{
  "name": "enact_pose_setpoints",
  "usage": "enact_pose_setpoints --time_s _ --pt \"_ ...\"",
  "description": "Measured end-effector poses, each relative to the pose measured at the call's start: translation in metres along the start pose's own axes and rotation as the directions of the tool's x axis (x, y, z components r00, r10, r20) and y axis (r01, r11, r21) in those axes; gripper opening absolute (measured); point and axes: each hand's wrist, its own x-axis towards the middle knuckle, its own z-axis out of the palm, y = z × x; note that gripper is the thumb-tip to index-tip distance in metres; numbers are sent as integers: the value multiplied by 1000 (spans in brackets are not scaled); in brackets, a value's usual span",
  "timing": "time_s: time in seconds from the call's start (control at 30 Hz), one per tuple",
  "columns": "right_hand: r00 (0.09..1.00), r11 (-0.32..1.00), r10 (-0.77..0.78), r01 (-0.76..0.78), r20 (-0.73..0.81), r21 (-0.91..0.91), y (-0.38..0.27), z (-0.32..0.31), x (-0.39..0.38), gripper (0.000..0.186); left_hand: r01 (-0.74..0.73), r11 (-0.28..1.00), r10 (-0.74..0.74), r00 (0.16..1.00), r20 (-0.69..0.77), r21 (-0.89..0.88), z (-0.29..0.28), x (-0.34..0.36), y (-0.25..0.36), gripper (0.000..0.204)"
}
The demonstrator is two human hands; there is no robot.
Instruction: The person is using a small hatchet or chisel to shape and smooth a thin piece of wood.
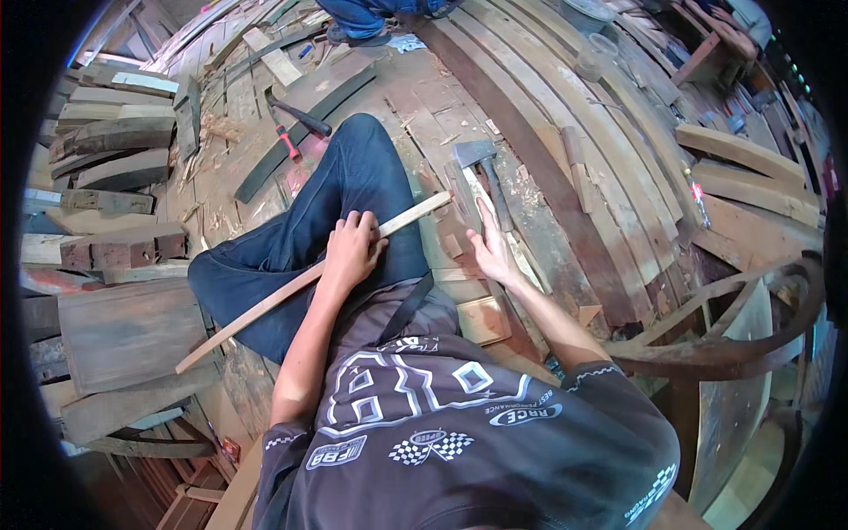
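My left hand [352, 247] grips a long, pale wooden strip [424, 208], which lies diagonally across my legs. My right hand [491, 240] is held out to the right of the strip, fingers extended and thumb apart. It is beside an axe [477, 153] with a metal head and a narrow pale piece of wood [473, 184]; whether it touches either, I cannot tell. Small wood offcuts [455, 246] lie near it.
Curved boards [565, 106] run along the right, with a round wooden frame [707, 340] at lower right. Stacked blocks [115, 150] fill the left. A red-handled tool [288, 143] lies beyond my knee. Another person in blue trousers [358, 19] is at the top.
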Motion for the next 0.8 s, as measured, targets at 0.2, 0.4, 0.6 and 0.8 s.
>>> enact_pose_setpoints --time_s 0.2,0.4,0.6,0.8 --pt "999 999 34 -34 -8 -17 -10 -17 3 72 -74 993 74 997 5 -88 2 0 -2 17" --pt "998 992 53 -49 33 -119 -28 -48 4 71 -81 997 81 996 43 8 6 -2 2 21" --pt "967 974 -91 136 236 -183 -31 -34 -23 72 -49 986 44 999 32 157 22 -6 11 27" --pt "964 962 -128 178 233 -206 -41 -33 -20 72 -52 966 40 998 51 254 21 -9 14 37"
